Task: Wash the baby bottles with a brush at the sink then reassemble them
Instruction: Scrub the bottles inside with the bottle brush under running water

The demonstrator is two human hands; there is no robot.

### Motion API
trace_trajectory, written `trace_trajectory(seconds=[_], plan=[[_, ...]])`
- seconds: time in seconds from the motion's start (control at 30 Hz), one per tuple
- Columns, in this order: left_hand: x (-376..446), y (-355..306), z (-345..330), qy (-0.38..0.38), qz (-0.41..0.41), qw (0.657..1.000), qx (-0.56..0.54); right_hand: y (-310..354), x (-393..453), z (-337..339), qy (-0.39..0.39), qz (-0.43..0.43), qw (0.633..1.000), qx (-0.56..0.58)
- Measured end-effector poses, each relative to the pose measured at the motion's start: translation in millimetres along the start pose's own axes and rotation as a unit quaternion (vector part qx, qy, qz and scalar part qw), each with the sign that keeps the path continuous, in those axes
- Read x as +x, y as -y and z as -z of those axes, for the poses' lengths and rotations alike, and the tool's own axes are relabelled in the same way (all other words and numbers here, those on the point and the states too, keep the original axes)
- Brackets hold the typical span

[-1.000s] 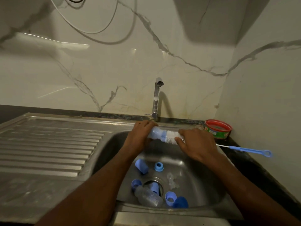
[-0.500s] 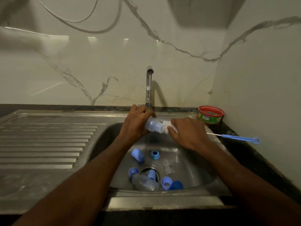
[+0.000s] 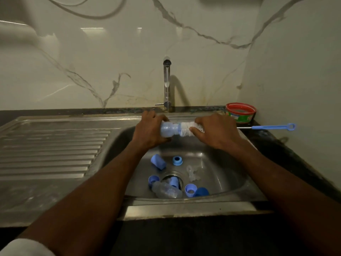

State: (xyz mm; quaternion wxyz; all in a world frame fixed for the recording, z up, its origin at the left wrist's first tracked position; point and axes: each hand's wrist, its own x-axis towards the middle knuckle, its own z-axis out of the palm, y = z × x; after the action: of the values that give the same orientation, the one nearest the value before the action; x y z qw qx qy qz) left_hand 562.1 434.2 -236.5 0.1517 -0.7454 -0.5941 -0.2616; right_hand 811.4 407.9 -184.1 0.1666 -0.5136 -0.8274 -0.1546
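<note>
Marble-veined wall backs a steel sink [image 3: 230, 185] under a tap [image 3: 167, 84]. Over the basin, the left hand [image 3: 149, 130] is curled round a clear baby bottle [image 3: 168, 129] held sideways. The right hand [image 3: 215, 131] grips a white bottle brush [image 3: 186, 129], its bristles at the bottle's mouth. Below, in the basin, lie a second bottle [image 3: 167, 190], blue caps [image 3: 158, 162] and rings [image 3: 177, 160]. On the bench to the right sit a red-rimmed tub [image 3: 240, 112] and a thin blue brush [image 3: 271, 127].
</note>
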Motion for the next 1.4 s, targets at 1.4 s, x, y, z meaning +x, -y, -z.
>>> trace_trajectory(seconds=[1.4], plan=[[8, -5, -5, -0.001, -0.071, 0.997, -0.015, 7, 4, -9, 0.044, 0.007, 0.999, 0.004]])
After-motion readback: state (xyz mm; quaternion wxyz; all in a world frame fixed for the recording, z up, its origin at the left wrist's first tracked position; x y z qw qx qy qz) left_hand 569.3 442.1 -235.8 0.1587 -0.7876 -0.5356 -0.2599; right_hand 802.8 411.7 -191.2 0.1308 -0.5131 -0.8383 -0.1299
